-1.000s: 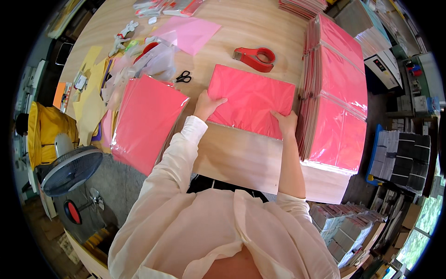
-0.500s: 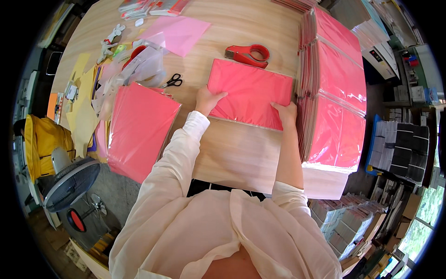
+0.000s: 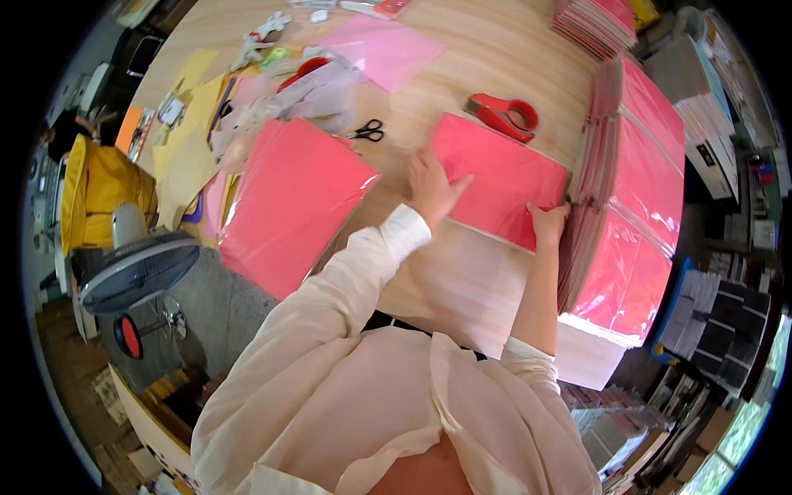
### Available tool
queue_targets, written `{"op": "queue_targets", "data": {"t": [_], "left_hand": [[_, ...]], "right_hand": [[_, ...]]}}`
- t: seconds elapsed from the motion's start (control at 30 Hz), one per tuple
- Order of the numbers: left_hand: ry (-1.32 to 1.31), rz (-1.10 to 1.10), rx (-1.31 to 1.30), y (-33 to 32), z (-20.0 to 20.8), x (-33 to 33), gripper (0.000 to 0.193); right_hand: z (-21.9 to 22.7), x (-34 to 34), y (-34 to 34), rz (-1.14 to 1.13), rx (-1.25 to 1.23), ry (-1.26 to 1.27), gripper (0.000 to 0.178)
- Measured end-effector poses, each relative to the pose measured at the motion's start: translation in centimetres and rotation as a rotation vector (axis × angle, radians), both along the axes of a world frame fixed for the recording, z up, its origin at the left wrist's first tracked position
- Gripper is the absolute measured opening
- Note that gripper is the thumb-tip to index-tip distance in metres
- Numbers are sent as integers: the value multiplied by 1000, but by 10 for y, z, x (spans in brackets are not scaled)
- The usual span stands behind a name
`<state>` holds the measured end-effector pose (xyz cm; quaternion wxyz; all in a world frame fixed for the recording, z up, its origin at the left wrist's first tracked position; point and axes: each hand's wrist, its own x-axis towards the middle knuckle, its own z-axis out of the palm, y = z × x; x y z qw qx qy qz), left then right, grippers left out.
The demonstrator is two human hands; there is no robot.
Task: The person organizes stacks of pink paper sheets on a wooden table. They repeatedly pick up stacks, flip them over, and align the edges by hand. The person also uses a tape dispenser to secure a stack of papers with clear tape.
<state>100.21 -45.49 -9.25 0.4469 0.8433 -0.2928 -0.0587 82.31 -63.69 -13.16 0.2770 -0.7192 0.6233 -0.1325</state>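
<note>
A flat pink packet of paper in clear film (image 3: 499, 177) lies slantwise on the wooden table in front of me. My right hand (image 3: 548, 224) grips its right end, thumb on top and fingers round the edge. At the packet's left end is my left hand (image 3: 435, 190), fingers spread and thumb apart, slightly blurred; whether it touches the packet I cannot tell. Just beyond the packet lies a red tape dispenser (image 3: 505, 115). A fanned pile of similar pink packets (image 3: 297, 202) rests on the left, overhanging the table edge.
Tall stacks of pink packets (image 3: 635, 206) stand close beside my right hand. Black scissors (image 3: 367, 131), crumpled clear plastic (image 3: 309, 103) and yellow paper pieces (image 3: 188, 165) lie to the left. A pink sheet (image 3: 384, 49) is farther back. On the floor at left stands a fan (image 3: 140, 268).
My left hand has loosened from the packet's left end and its fingers have spread. My right hand keeps its grip. The whole view has shifted and turned a little.
</note>
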Motion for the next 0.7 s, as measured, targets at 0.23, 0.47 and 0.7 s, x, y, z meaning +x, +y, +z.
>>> {"op": "queue_targets", "data": {"t": [0.23, 0.47, 0.7], "left_hand": [[249, -81, -452, 181, 112, -39, 63], [359, 1134, -610, 352, 47, 19, 54], [978, 803, -1147, 355, 5, 16, 53]], "right_hand": [[54, 61, 62, 300, -627, 1, 75], [81, 234, 169, 1129, 58, -597, 42], [88, 343, 220, 1378, 272, 10, 78]]}}
